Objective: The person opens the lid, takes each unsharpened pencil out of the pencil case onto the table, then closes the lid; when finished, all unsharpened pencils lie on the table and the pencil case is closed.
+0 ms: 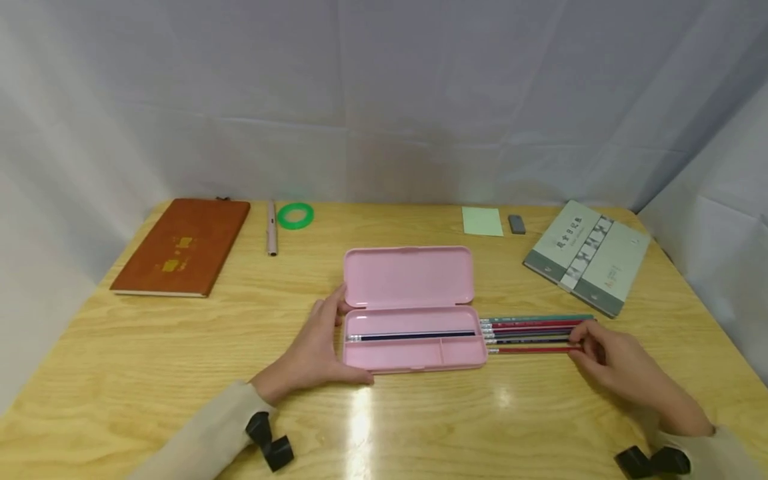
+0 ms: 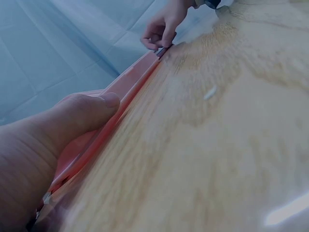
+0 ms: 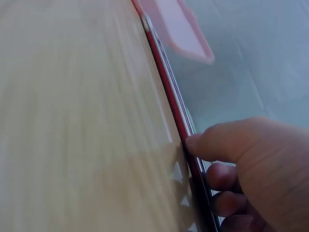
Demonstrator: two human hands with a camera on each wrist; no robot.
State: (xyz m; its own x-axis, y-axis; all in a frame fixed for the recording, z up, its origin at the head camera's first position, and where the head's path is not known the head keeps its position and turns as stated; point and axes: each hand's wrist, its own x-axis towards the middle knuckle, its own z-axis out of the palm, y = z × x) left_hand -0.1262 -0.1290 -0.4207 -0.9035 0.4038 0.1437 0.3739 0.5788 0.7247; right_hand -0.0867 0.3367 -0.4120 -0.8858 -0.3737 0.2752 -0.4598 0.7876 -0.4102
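Note:
A pink pencil case [image 1: 409, 277] lies open on the table, its lid tipped back. One dark pencil [image 1: 414, 336] rests in its long rear compartment. My left hand [image 1: 315, 350] holds the case by its left end, thumb along the front edge and fingers near the hinge. To the right of the case several pencils [image 1: 528, 324] lie side by side, eraser ends toward it. My right hand [image 1: 618, 367] pinches the right end of the red pencil [image 1: 531, 350] nearest me. In the right wrist view, the thumb touches that red pencil [image 3: 166, 87]; the curled fingers partly hide the other pencils.
A brown notebook [image 1: 186, 247] lies at the left, beside a pen [image 1: 272, 230] and a green tape roll [image 1: 282, 223]. Toward the back right are a pale green sticky-note pad [image 1: 483, 221], a grey eraser [image 1: 517, 225] and a grey-green notebook [image 1: 588, 257].

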